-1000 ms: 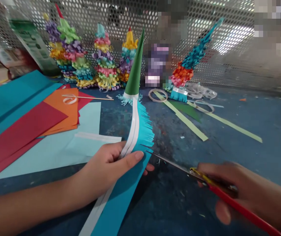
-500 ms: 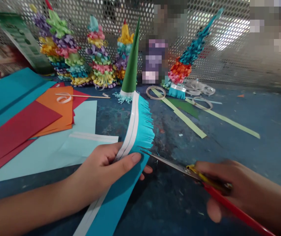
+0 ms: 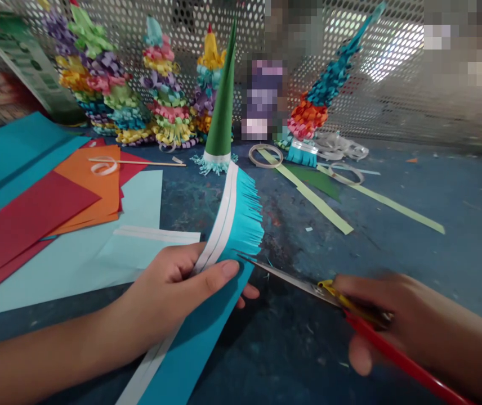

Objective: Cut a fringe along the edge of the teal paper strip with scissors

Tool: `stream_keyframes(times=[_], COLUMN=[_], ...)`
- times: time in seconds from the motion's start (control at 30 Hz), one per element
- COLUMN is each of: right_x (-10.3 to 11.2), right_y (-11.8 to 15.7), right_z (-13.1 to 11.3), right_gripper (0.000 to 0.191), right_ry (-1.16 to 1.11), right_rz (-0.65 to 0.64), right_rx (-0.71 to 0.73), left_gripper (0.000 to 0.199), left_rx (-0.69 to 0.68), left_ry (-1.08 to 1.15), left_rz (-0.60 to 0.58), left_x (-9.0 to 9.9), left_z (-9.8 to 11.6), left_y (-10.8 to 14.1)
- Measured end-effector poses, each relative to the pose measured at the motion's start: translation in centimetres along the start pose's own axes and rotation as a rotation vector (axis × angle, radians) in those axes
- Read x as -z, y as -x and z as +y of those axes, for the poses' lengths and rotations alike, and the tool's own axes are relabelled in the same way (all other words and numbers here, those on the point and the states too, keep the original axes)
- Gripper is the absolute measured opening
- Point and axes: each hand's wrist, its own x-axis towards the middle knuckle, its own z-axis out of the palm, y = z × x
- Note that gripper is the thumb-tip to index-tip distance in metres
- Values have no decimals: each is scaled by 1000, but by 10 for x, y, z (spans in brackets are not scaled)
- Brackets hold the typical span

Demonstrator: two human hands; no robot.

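Observation:
A long strip of blue paper [image 3: 207, 343] with a white double-lined band along its left edge is pinched in my left hand [image 3: 186, 287], thumb on top and fingers beneath. Its upper part is cut into a fine fringe along the right side. My right hand [image 3: 388, 320] grips scissors [image 3: 287, 275] with red and yellow handles. Their blades lie at the strip's right edge, just above my left thumb, nearly closed. Behind the strip's top stands a green paper cone [image 3: 222, 112] with a pale blue fringe round its base.
Coloured paper sheets [image 3: 25, 225] lie at the left with a wooden stick [image 3: 152, 163]. Several curly paper cones [image 3: 167, 95] stand along the perforated metal screen [image 3: 393, 101]. Tape rolls [image 3: 265, 156] and pale green strips [image 3: 325, 211] lie on the dark blue table [image 3: 414, 270].
The whole view has shifted slightly, with things now a little further left and up. Both hands keep their holds, and the scissors stay at the strip's edge.

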Motion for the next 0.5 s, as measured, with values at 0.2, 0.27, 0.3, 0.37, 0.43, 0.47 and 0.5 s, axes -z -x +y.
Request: stream_keyframes(times=[0.2,0.27,0.3,0.37,0.43,0.47,0.5], right_x=[-4,-4,-4,-4,-4,-5,-5], right_y=[-2,-1,0,2,5,6,6], right_z=[2,3,3,4,3,2,1], right_gripper=[18,17,18,20,21,22,22], right_ry=[35,14,-4,-27,-9,12,31], right_rz=[79,74,65,40,40,44,45], right_rx=[11,48,74,122,153,158,156], left_gripper=[28,28,29,28,28,27,27], left_rx=[3,9,10,12,34,52,68], left_ry=[-42,-34,-29,-18,-9,-5,1], left_rz=[18,17,11,-2,-14,-16,-17], left_x=[0,0,0,0,-1,-1,-1], left_z=[1,1,1,2,4,4,5], left_y=[-3,-3,-3,-2,-1,-1,0])
